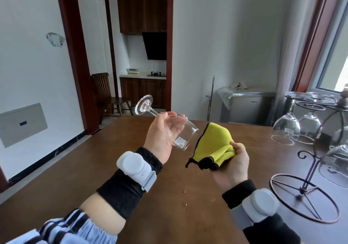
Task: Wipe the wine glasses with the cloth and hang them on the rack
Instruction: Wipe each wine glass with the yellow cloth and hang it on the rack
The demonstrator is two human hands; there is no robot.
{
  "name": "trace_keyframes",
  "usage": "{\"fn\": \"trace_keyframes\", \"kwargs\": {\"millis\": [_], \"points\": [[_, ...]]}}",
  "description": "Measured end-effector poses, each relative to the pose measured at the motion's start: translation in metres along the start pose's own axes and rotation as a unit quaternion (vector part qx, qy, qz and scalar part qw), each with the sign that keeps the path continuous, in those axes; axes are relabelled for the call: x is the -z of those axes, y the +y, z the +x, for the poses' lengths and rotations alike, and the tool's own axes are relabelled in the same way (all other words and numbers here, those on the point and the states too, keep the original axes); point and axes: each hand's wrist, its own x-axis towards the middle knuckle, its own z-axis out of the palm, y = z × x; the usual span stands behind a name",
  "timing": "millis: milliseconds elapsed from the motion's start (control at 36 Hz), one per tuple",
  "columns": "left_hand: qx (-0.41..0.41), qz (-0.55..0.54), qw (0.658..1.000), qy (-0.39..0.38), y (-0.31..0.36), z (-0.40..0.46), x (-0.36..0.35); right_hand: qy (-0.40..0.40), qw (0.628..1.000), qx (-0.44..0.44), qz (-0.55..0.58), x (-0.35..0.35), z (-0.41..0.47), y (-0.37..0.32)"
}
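The left hand (165, 132) cradles a clear stemmed wine glass (169, 125) tilted above the brown wooden bench (94, 168), fingers curled round its bowl, mouth toward the bunched yellow microfibre cloth (214, 145) gripped in the right hand (233, 166). To wipe well, push cloth inside the bowl and turn the glass gently. Then comes the black wire rack (308, 168).

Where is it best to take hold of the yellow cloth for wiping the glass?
Keep the grip on the bunched lower end of the yellow cloth, where the right hand holds it from below; its free upper fold already faces the wine glass mouth.
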Motion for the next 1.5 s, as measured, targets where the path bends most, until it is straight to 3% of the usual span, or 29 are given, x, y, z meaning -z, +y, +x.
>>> {"fn": "trace_keyframes", "kwargs": {"millis": [111,222,361,500,639,889,1028,1083,1167,1250,1445,1500], "points": [[-0.012,0.033,0.999,-0.007,-0.009,-0.001,-0.002,-0.070,0.995,-0.032,-0.058,-0.008,-0.009,0.005],[-0.073,0.159,0.984,-0.031,-0.024,-0.003,-0.004,-0.136,0.980,-0.031,-0.141,-0.018,-0.016,0.022],[-0.093,0.302,0.945,-0.089,-0.027,-0.006,-0.003,-0.105,0.977,-0.040,-0.183,-0.020,-0.012,0.027],[-0.048,0.299,0.942,-0.144,-0.027,-0.007,-0.002,-0.073,0.979,-0.121,-0.144,-0.016,-0.008,0.024],[-0.065,0.373,0.904,-0.198,-0.033,-0.011,-0.005,-0.049,0.982,-0.150,-0.101,-0.006,-0.004,0.028],[-0.146,0.506,0.833,-0.170,-0.046,-0.010,-0.007,0.024,0.985,-0.138,-0.102,0.006,0.001,0.039],[-0.209,0.606,0.756,-0.135,-0.048,-0.005,-0.005,0.029,0.980,-0.165,-0.108,0.011,0.004,0.037],[-0.216,0.614,0.747,-0.135,-0.048,-0.006,-0.005,0.046,0.974,-0.175,-0.134,0.014,0.003,0.035],[-0.242,0.636,0.719,-0.143,-0.049,-0.008,-0.004,0.087,0.974,-0.111,-0.178,0.013,-0.002,0.024],[-0.215,0.667,0.701,-0.132,-0.051,-0.009,0.000,0.106,0.973,-0.014,-0.203,0.005,-0.006,0.008],[-0.124,0.715,0.666,-0.172,-0.065,-0.014,-0.006,0.035,0.975,0.063,-0.209,-0.011,-0.014,-0.006],[-0.123,0.706,0.673,-0.183,-0.069,-0.014,-0.013,0.031,0.972,0.079,-0.217,-0.009,-0.016,-0.007]]}}
